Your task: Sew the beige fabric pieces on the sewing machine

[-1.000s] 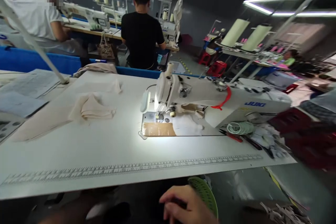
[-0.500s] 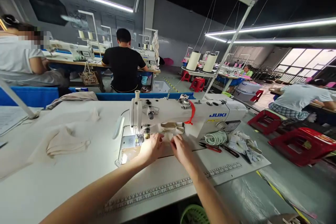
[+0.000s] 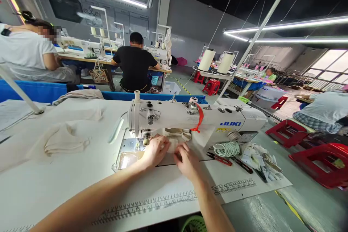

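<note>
From where I am standing, both bare hands are working under the arm of a white JUKI sewing machine (image 3: 176,114), and a small off-white cloth piece (image 3: 172,146) is lying between them on the machine bed, to the right of the lit needle plate (image 3: 128,146). The left hand (image 3: 154,151) is curling its fingers into a narrow pinch at the cloth's left edge; the right hand (image 3: 187,159) is pinching just as narrowly at the opposite edge.

The cloth is looking thin, feather-light and limp, so I am guessing it will be creasing and slumping readily rather than keeping a shape. It is hardly seeming fragile, though a hard tug might be skewing it. Fingertips on two opposite edges are looking like the right hold, keeping the middle flat and the fingers clear of the needle plate.

A larger cream fabric piece (image 3: 65,140) is lying loosely folded on the tabletop (image 3: 81,179) to the left, while red-handled snips (image 3: 221,160) and a coil of pale green cord (image 3: 227,149) are resting to the right.
</note>
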`<state>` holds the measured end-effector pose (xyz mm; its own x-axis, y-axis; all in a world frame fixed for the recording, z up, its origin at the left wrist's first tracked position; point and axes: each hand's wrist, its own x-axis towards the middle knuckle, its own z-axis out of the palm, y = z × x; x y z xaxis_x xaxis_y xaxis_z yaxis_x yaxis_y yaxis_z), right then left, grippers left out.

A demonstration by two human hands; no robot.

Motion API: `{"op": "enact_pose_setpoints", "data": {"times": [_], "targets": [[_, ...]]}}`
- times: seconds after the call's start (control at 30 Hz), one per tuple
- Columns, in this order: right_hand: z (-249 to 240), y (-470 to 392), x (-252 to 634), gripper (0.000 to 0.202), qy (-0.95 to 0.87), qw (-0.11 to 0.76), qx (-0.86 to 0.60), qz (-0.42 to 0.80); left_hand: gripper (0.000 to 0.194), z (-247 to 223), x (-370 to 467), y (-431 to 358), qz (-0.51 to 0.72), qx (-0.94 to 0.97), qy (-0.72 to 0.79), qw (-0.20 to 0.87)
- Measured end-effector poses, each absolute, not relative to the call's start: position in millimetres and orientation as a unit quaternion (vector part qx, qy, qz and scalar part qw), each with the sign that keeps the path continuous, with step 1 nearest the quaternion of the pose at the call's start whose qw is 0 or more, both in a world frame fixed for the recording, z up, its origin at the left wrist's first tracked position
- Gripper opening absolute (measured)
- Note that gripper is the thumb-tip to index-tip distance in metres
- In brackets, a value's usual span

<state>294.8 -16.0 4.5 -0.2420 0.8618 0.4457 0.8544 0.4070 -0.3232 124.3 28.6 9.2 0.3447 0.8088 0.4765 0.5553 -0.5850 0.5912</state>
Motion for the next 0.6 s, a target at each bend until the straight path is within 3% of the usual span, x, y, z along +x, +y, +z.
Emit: {"op": "enact_pose_setpoints", "data": {"times": [0.13,0.23,0.33,0.47,0.6], "targets": [[5.9,-15.9,296.0,0.015,-0.784,0.296,-0.546,0.01,0.023,13.2,101.2,3.9,0.356,0.772,0.447,0.278],[0.3,-8.4,298.8,0.009,-0.75,0.31,-0.578,-0.087,0.025,14.3,66.1,-14.0,0.327,0.746,0.473,0.334],[-8.7,1.0,299.7,0.007,-0.717,0.262,-0.62,-0.184,0.026,16.4,24.0,-20.7,0.28,0.741,0.544,0.277],[-19.5,8.6,293.2,0.014,-0.735,0.205,-0.612,-0.209,0.021,16.6,-22.7,-17.4,0.239,0.742,0.616,0.112],[-23.2,10.4,287.3,0.025,-0.764,0.226,-0.558,-0.232,0.012,9.4,-65.6,-6.4,0.28,0.768,0.568,0.101]]}}
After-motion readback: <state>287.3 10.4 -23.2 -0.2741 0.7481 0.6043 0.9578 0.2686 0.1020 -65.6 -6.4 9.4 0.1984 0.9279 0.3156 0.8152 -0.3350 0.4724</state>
